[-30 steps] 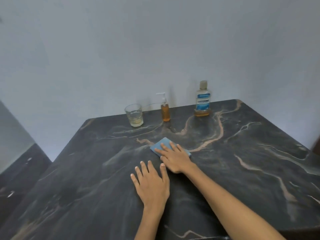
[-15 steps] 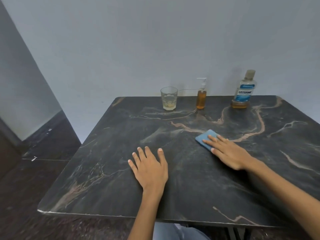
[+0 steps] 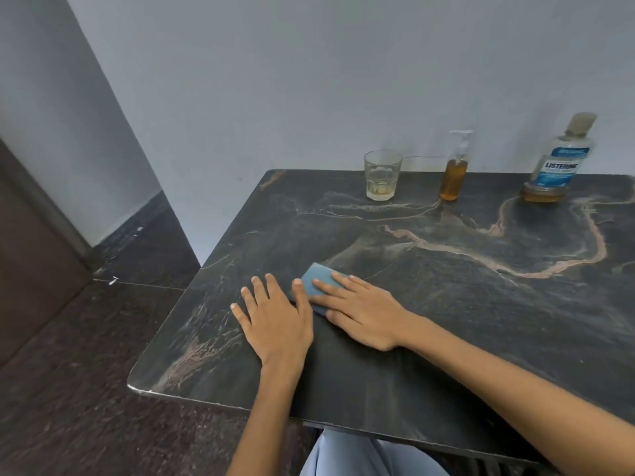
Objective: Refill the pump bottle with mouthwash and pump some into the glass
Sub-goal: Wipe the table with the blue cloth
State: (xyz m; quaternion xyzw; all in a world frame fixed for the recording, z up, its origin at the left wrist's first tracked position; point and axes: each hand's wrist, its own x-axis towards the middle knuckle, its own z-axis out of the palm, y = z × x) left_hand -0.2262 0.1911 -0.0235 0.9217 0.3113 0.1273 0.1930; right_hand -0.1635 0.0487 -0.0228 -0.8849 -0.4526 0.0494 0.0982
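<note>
Pump bottle (image 3: 455, 171), a slim clear plastic one with a white pump head and amber liquid filling its lower body, stands upright at the far edge of the dark veined stone counter (image 3: 446, 304), against the pale grey wall. Just to its left stands a clear faceted drinking glass (image 3: 382, 175) with a shallow layer of pale yellow liquid at the bottom. To the right of the pump bottle, set apart from it, stands a clear mouthwash bottle (image 3: 558, 159) with a blue and white label and a beige cap, only a thin band of amber liquid left at its base.

Well nearer the viewer, the right hand (image 3: 360, 309) lies flat with straight fingers pressing on a small blue rectangular sponge (image 3: 318, 286); its grip is spread, not pinching. The left hand (image 3: 275, 317) rests palm down on the counter just beside it, fingers spread, its thumb touching the sponge's edge. Both forearms are bare. Dark speckled floor shows at left.
</note>
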